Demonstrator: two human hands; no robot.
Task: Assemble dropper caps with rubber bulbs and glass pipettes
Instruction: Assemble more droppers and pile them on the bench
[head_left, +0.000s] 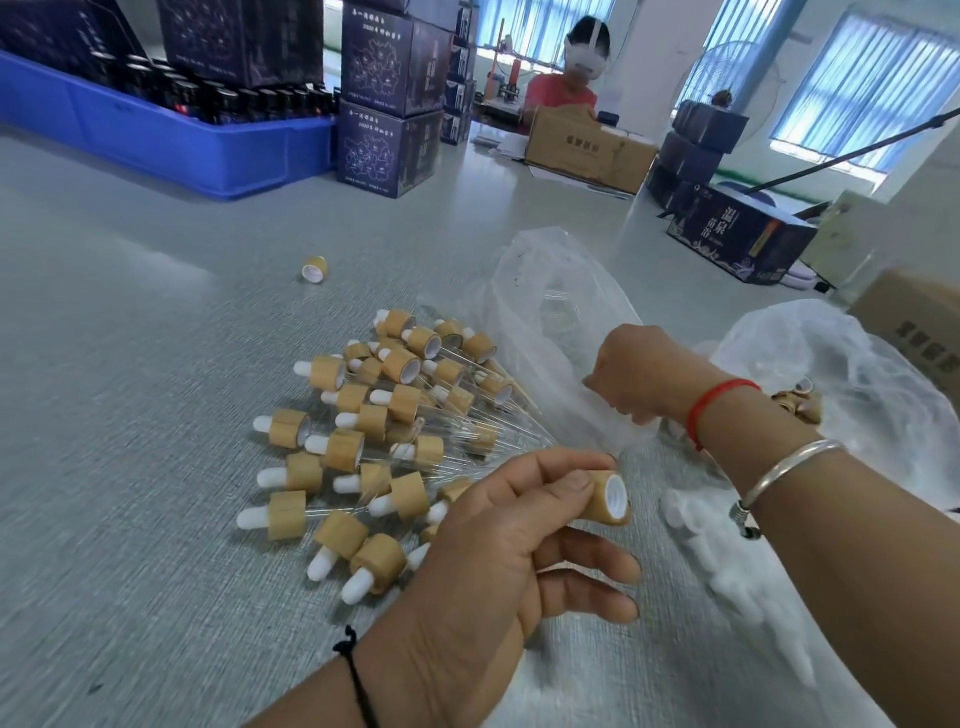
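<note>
My left hand (498, 540) pinches a bamboo-coloured dropper cap (608, 499) between thumb and forefinger, its white inner opening facing right. My right hand (639, 374) reaches into a clear plastic bag (550, 306) that holds glass pipettes; its fingers are curled downward and hidden, so what they hold cannot be seen. A pile of assembled droppers (374, 431), with bamboo caps, white rubber bulbs and glass pipettes, lies on the grey table (130, 415) left of both hands. White rubber bulbs (727, 577), blurred, lie on plastic under my right forearm.
A lone cap (315, 269) lies apart, farther back. A second plastic bag (841, 374) with caps sits at the right. A blue crate (171, 140) of dark bottles, dark printed boxes (389, 104) and cardboard cartons (587, 145) stand at the back, where a person sits.
</note>
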